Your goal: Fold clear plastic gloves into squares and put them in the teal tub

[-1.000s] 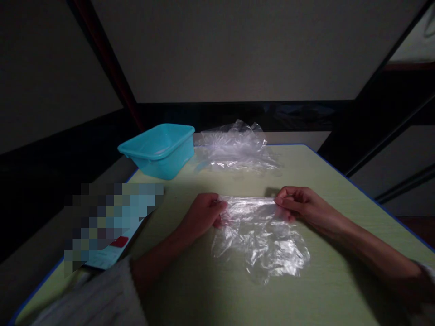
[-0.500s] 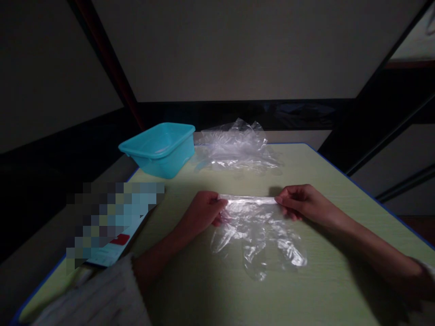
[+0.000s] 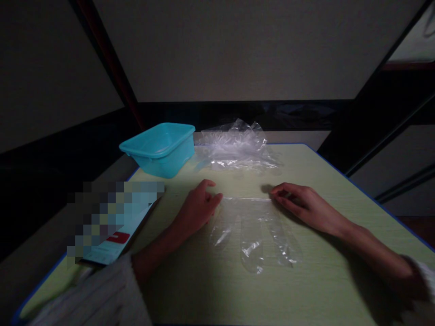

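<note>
A clear disposable plastic glove (image 3: 252, 226) lies flat on the table, its cuff edge facing away from me and its fingers toward me. My left hand (image 3: 199, 203) is open beside the cuff's left corner, thumb and forefinger apart, the thumb tip close to the plastic. At the right corner is my right hand (image 3: 299, 201), its fingers loosely curved with a gap showing between thumb and forefinger. Nothing visible is held in it. Whether either fingertip still touches the glove is hard to make out.
Crumpled clear plastic (image 3: 238, 149) is heaped at the table's back. A turquoise basin (image 3: 166, 154) stands at the back left. Along the left edge lies a phone or tablet (image 3: 112, 253), partly blurred out. The pale green table (image 3: 326, 280) has a blue rim.
Both hands have let go of the glove's cuff, which was stretched between them. The glove has settled flat on the table. My left fingers have spread apart.
</note>
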Demonstrator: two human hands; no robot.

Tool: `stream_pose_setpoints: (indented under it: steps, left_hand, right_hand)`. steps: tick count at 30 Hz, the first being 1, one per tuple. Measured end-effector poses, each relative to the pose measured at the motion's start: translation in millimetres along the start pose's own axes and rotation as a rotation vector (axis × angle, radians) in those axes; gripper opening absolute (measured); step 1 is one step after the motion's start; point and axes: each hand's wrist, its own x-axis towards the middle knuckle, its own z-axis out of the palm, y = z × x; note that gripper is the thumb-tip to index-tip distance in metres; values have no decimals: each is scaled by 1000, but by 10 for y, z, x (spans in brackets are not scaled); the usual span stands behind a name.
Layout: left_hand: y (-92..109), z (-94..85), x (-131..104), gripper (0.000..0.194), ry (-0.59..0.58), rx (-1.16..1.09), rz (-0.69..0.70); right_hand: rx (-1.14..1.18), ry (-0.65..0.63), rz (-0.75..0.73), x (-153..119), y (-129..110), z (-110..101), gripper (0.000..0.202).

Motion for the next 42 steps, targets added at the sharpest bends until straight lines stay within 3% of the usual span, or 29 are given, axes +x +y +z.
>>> stream_pose_setpoints:
  steps: [4, 8, 9, 12, 14, 16, 19, 23, 32, 38, 42]
  left_hand:
    - [-12, -26, 13, 22, 52, 23, 39]
    - [-3, -47, 26, 22, 74, -42, 36]
    - [3, -51, 28, 22, 83, -63, 29]
    - [23, -58, 32, 19, 115, -115, 20]
    - [31, -58, 35, 18, 126, -144, 25]
    - [33, -55, 37, 18, 123, -165, 28]
    - [31, -53, 39, 19, 108, -177, 38]
    - [36, -61, 33, 19, 87, -178, 51]
    - [57, -106, 27, 19, 128, -169, 70]
    - [56, -100, 33, 19, 120, -177, 63]
    - [65, -101, 30, 19, 117, -181, 54]
  right_hand:
    - [101, -90, 31, -36, -42, -36, 18]
    - [346, -467, 86, -102, -133, -84, 12]
    - [346, -505, 70, -111, -151, -93, 11]
    - [230, -334, -96, -89, -177, -107, 11]
    - [170, -241, -215, -36, -167, -92, 29]
    - [134, -298, -285, 31, -137, -55, 56]
    - [85, -455, -321, 113, -75, 19, 78]
    - [42, -556, -308, 136, -46, 62, 82]
    - [-30, -470, -214, 33, -89, 27, 97]
    - [7, -562, -304, 21, -113, 27, 94]
    - [-33, -540, -235, 20, -112, 23, 99]
